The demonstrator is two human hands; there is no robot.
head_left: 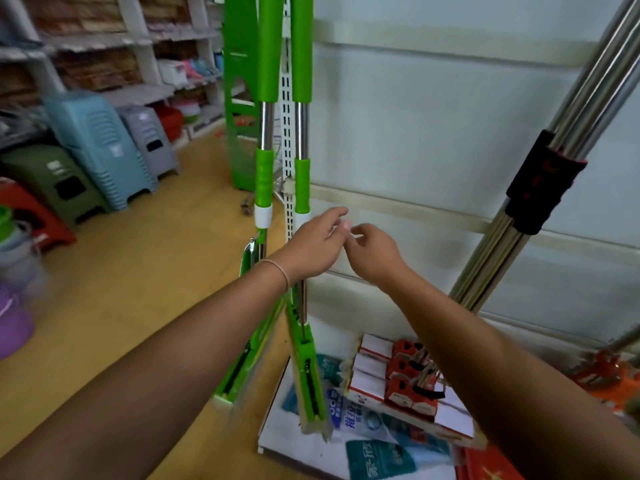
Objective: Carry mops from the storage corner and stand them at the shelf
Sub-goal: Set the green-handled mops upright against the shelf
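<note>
Green grips and steel shafts marked the two mops standing upright against the white slotted post (pixel 286 109) of the shelf: the left mop (pixel 265 140) and the right mop (pixel 302 147), close beside each other, their folded sponge heads down at the floor by the shelf's base board (pixel 277 434). Both hands were out in front, meeting just right of the right mop. The left hand (pixel 311 244) had its fingers spread and loose, clamped on nothing; the right hand (pixel 372 252) had its fingers curled with the tips near the left hand's, also holding nothing that could be made out. Neither hand touched a handle, so the mops leaned on their own.

That lean looked like the risk. With only the narrow post behind them, a knock from a wrist or forearm could have slid a shaft sideways and toppled it, probably onto the red-and-white mop heads (pixel 391 379) lying at the base, or against the bundle of steel poles (pixel 540 188) slanting at the right. The left mop's head sat off the board on the smooth floor, where it might have skidded.
</note>
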